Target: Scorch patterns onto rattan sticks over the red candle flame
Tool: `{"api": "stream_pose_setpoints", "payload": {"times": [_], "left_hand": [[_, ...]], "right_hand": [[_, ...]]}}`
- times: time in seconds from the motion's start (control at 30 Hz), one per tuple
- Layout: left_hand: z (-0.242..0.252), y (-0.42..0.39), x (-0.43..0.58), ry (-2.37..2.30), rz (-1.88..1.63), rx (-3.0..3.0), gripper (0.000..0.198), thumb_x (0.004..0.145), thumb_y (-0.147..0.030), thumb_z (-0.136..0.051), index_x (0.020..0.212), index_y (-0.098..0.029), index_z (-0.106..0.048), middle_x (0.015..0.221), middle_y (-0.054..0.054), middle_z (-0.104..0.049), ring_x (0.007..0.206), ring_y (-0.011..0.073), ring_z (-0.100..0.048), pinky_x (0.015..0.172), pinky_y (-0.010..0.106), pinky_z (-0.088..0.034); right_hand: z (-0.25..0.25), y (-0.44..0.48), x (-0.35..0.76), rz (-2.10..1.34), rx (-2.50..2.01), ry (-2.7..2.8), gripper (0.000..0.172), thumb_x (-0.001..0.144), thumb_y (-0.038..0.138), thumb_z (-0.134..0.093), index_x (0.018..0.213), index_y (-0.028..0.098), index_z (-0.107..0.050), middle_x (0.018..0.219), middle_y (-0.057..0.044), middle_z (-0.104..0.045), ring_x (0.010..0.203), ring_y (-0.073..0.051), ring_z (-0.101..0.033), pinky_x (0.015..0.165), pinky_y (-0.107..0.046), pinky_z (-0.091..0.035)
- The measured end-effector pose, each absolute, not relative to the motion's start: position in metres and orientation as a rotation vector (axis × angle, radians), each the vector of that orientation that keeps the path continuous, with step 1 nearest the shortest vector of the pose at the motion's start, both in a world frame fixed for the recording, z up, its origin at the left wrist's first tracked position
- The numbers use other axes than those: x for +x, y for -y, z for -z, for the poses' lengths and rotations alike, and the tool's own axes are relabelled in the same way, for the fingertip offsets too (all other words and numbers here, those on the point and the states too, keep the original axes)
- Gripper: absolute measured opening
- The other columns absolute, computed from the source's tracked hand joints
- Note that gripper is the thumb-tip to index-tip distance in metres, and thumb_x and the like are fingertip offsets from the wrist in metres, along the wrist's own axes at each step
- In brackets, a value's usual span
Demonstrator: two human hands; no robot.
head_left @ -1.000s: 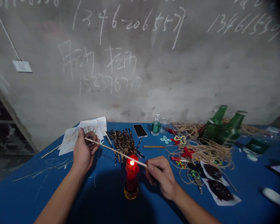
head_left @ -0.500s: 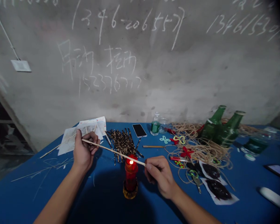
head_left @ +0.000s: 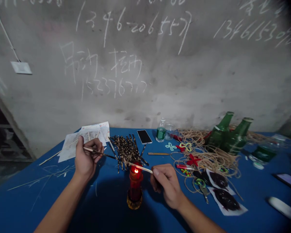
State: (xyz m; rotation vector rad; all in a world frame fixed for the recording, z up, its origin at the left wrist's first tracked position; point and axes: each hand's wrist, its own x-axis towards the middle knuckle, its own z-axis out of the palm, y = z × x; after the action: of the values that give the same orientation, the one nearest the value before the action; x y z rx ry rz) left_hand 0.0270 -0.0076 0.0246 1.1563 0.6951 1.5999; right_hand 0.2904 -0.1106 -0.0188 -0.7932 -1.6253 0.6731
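A thin wooden stick (head_left: 116, 158) runs between my two hands, just above the flame of a lit red candle (head_left: 135, 186) on the blue table (head_left: 26, 200). My left hand (head_left: 86, 158) pinches the stick's far left end, where the wood looks darkened. My right hand (head_left: 165, 183) pinches the pale right end beside the flame. Behind the candle lies a pile of dark scorched sticks (head_left: 127, 147).
White papers (head_left: 87, 137) lie at the back left, a phone (head_left: 145, 136) and a small bottle (head_left: 161, 130) behind the pile. Cord coils (head_left: 208, 155), coloured knots, two green bottles (head_left: 229, 134) and dark patches on paper (head_left: 224, 194) fill the right. A concrete wall stands behind.
The stick has slid to the left over the flame; its left part now looks dark where it was pale. Both hands keep their grip and stay nearly in place.
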Motion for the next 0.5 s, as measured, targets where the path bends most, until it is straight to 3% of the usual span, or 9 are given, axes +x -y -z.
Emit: {"api": "stream_pose_setpoints", "payload": {"times": [0.5], "left_hand": [[-0.02,0.0073,0.0281,-0.738,-1.575,1.242,0.071,0.094,-0.077,-0.046,0.054,-0.019,-0.057,0.046,0.0,-0.04,0.039,0.009,-0.03,0.036,0.022,-0.021]], "right_hand": [[0.0204,0.107,0.2949,-0.814,-0.739,1.513,0.072,0.107,0.053,-0.05,0.043,0.021,-0.055,0.036,0.0,-0.043,0.037,-0.012,-0.042,0.044,-0.029,-0.027]]}}
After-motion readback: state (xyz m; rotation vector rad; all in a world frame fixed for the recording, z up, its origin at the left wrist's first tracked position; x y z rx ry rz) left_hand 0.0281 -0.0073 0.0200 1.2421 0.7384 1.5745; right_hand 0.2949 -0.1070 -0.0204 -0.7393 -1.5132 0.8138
